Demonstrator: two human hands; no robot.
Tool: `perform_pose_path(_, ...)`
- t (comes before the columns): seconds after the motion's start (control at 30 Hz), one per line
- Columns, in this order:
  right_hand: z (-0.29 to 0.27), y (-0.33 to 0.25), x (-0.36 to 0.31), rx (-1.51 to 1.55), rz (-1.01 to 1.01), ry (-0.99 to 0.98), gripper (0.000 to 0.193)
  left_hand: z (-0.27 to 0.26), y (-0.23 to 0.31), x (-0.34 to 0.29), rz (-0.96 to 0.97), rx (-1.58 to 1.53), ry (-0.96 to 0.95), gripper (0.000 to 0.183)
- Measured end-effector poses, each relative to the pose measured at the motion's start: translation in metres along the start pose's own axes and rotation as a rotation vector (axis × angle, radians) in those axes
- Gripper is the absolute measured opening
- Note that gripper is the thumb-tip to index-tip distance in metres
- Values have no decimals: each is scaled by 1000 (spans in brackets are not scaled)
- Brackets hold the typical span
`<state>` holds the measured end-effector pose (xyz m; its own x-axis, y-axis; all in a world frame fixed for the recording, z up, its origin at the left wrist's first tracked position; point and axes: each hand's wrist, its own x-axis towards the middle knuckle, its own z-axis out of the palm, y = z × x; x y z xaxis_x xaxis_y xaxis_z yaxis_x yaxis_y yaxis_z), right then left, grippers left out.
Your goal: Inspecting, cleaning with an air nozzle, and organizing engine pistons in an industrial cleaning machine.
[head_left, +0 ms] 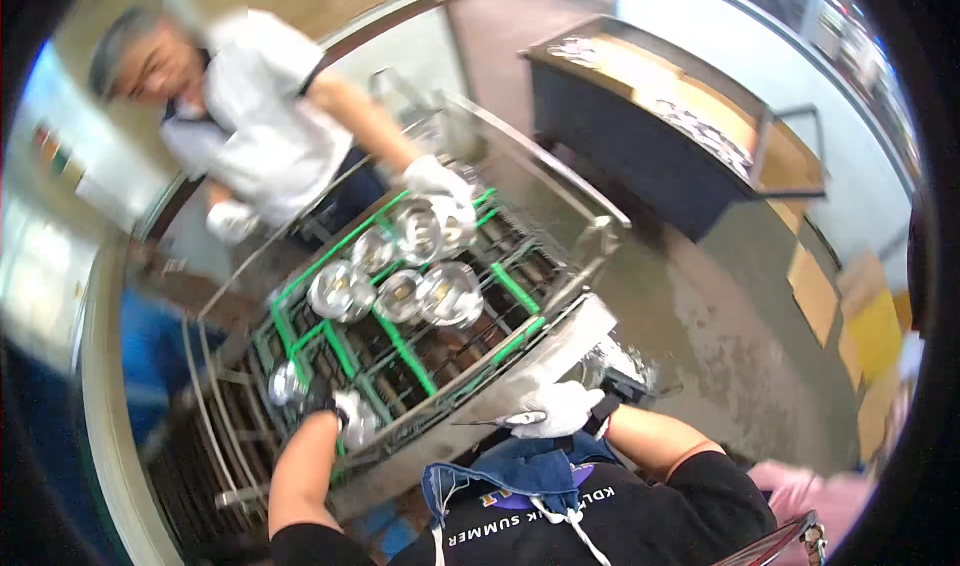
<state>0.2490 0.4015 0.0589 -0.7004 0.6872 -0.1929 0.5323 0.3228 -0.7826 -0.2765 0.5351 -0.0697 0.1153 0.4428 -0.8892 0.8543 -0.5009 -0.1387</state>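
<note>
A rack with green-coated bars (408, 358) stands in front of me inside a metal frame. Several shiny, round, bowl-like pieces (449, 294) sit clustered on its far half. My left hand (352, 416), in a white glove, reaches over the rack's near left corner; its fingers are blurred and partly hidden. Beside it is another shiny rounded piece (285, 384). My right hand (555, 409), also gloved in white, is closed at the rack's near edge, with a thin dark strip (490, 422) by its fingertips. I cannot make out what it holds.
Across the rack a co-worker's gloved hand (440, 184) touches the shiny pieces; the other gloved hand (232, 222) hangs near the frame. A metal rail (540, 161) borders the rack. A dark cart (630, 116) with cardboard stands at the back right, on a wet-looking floor (690, 316).
</note>
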Motion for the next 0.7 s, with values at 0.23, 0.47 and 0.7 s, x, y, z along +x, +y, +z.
perform_pose_path(0.23, 31, -39, -69, 293, 573, 324, 45, -101, 70, 5, -97, 274, -20, 85)
perform_pose_path(0.47, 72, -57, -51, 372, 645, 410, 39, -60, 13, 20, 56, -206, -176, 65)
perform_pose_path(0.7, 119, -34, -47, 192, 519, 528, 32, -16, -31, 87, 265, 68, 16, 55)
